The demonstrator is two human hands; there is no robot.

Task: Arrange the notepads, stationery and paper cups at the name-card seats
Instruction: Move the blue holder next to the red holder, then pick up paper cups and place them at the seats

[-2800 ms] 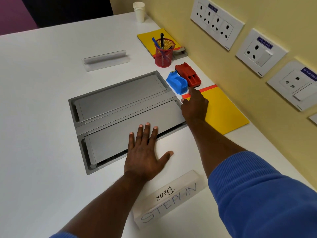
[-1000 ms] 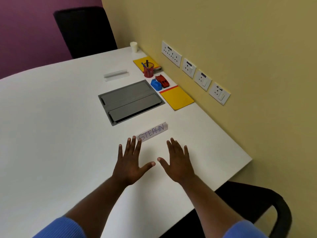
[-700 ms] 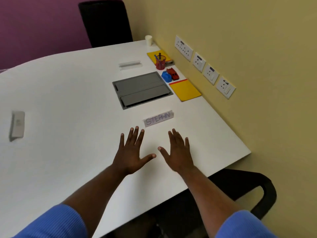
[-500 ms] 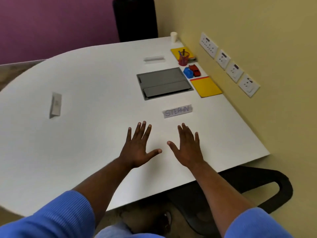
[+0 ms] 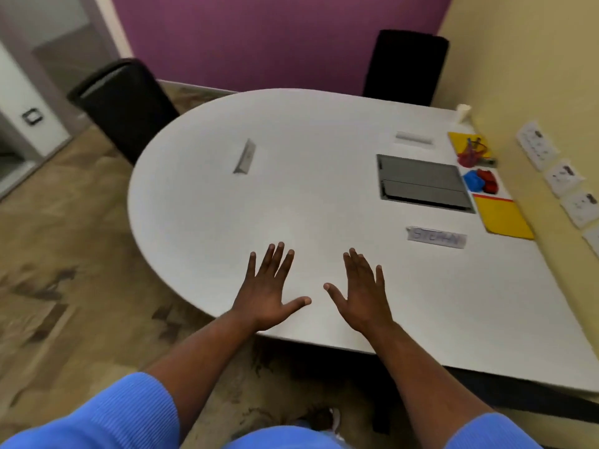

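My left hand (image 5: 270,291) and my right hand (image 5: 362,291) are spread flat over the near edge of the white table (image 5: 324,196), both holding nothing. A name card (image 5: 436,237) lies to the right of my right hand. Two more name cards sit farther off, one (image 5: 245,156) at the left and one (image 5: 414,137) at the back. Along the right wall lie a yellow notepad (image 5: 502,217), a second yellow notepad (image 5: 457,139), a red pen cup (image 5: 469,157), a blue (image 5: 471,180) and a red (image 5: 488,180) stationery item, and stacked paper cups (image 5: 463,112).
A grey cable hatch (image 5: 421,183) is set into the tabletop. Black chairs stand at the far left (image 5: 123,102) and at the back (image 5: 406,66). Wall sockets (image 5: 564,176) line the yellow wall on the right. Patterned floor lies to the left.
The view has swung left and pulled back, so the table items have shifted right. Both hands stay spread flat and empty near the table edge.
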